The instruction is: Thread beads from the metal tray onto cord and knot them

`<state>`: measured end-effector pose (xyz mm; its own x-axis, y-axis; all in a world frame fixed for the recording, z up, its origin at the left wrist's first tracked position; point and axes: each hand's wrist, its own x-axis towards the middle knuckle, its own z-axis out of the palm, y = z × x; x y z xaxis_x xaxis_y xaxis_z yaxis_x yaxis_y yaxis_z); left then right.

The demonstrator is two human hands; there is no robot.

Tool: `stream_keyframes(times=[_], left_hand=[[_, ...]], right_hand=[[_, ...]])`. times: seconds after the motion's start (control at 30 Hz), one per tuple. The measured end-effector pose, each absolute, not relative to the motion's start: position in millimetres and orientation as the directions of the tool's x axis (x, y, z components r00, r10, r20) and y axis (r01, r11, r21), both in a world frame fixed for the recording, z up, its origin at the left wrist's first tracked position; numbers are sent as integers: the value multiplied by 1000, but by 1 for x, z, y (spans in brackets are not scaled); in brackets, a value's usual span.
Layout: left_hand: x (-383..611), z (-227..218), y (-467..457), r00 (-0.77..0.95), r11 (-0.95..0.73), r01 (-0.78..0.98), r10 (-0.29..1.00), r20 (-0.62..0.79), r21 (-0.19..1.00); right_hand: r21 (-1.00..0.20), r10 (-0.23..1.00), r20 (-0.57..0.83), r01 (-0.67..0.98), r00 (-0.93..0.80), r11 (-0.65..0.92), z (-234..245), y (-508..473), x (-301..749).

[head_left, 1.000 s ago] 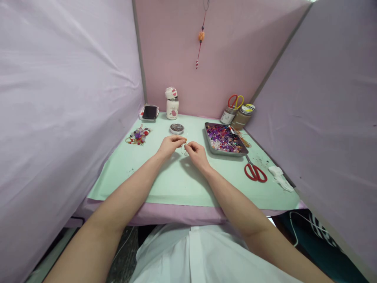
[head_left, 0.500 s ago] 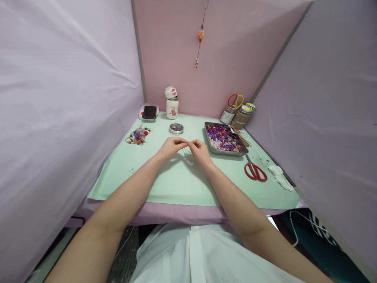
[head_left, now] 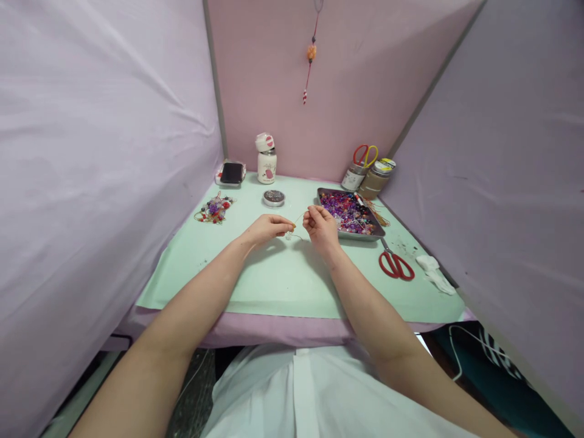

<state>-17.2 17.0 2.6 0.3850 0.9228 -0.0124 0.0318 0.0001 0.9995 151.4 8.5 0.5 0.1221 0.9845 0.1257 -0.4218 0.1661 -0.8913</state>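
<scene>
Over the middle of the pale green mat (head_left: 283, 280), my left hand (head_left: 270, 228) is closed in a pinch on a thin cord with a small yellowish bead at the fingertips. A clear bead (head_left: 288, 237) hangs just below those fingers, and a loose cord end sticks out to the right. My right hand (head_left: 322, 228) pinches the other part of the thin cord (head_left: 299, 218), which runs slanting between both hands. Directly behind my right hand is a metal tray (head_left: 360, 236) full of purple, red and clear beads.
Red-handled scissors (head_left: 396, 266) and crumpled white tissue (head_left: 433, 274) lie at the right. Behind the tray stand two jars (head_left: 376, 179), one holding scissors. A round tin (head_left: 274, 198), a white bottle (head_left: 267, 165), a dark phone-like object (head_left: 232, 173) and a beaded heap (head_left: 215, 208) are farther left.
My right hand has moved right and slightly up, away from my left hand, drawing the cord out between them. The loop below the hands is gone, and the yellowish bead now shows.
</scene>
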Motion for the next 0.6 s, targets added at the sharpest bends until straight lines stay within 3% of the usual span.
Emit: stream_keyframes(times=[0.23,0.4,0.6], left_hand=[[-19,4,15,501,44,49,863,-62,998],[-21,6,16,503,17,50,863,-39,999],[-22,17,9,476,-164,-24,865,155,986]], right_hand=[[-795,987,46,-592,156,131,2,13,158],[-795,972,-19,-593,234,127,-1,16,159],[-824,995,-102,-558,-16,-94,-4,11,151]])
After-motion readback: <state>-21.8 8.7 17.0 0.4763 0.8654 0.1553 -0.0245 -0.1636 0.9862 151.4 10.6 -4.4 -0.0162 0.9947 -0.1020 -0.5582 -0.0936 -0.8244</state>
